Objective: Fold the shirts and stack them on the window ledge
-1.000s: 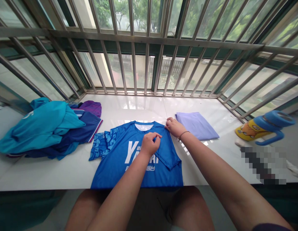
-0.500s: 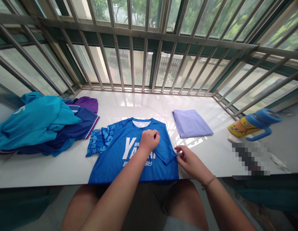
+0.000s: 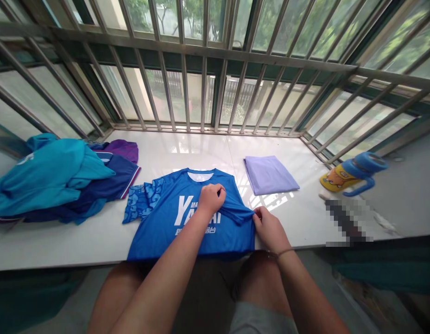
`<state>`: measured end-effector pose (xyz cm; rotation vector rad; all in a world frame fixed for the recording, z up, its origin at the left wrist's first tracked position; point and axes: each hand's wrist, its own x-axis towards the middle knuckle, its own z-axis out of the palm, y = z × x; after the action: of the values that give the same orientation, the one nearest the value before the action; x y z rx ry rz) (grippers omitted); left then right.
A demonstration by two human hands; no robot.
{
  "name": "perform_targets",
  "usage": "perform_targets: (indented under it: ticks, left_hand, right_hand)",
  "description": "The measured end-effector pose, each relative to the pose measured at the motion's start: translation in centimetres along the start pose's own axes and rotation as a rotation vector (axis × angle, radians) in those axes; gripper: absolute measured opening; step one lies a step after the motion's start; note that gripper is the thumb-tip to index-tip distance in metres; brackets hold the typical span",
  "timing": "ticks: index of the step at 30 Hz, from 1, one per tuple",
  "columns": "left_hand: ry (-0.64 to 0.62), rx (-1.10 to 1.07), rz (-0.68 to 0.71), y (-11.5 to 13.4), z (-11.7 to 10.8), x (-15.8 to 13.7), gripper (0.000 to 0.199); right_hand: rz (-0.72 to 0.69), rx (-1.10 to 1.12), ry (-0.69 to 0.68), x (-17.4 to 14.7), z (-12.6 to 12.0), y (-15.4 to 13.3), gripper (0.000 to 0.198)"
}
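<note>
Blue shirt (image 3: pixel 155 241), lower centre of the frame. The right hand (image 3: pixel 271 228), loosely parted a moment earlier, now pinches the sleeve (image 3: pixel 238 214) edge, apparently securing that side; the left hand (image 3: pixel 211 198) rests curled on the chest, its grip indeterminable.

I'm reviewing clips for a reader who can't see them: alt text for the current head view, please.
A person's right hand pinches the sleeve of a blue printed T-shirt on a white ledge, the curled left hand on the chest. A heap of clothes lies left, a folded lilac cloth and a blue-and-yellow bottle right, with window bars behind.
</note>
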<state>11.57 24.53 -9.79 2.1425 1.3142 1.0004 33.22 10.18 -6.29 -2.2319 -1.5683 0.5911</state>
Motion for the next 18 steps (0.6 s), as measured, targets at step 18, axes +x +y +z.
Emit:
perform_targets:
  ticks: [18]
  left_hand:
    - [-0.005,-0.008,-0.013,0.1,-0.1,0.0,0.023]
  right_hand:
    - [0.107,0.211,0.091,-5.6,1.5,1.7,0.027]
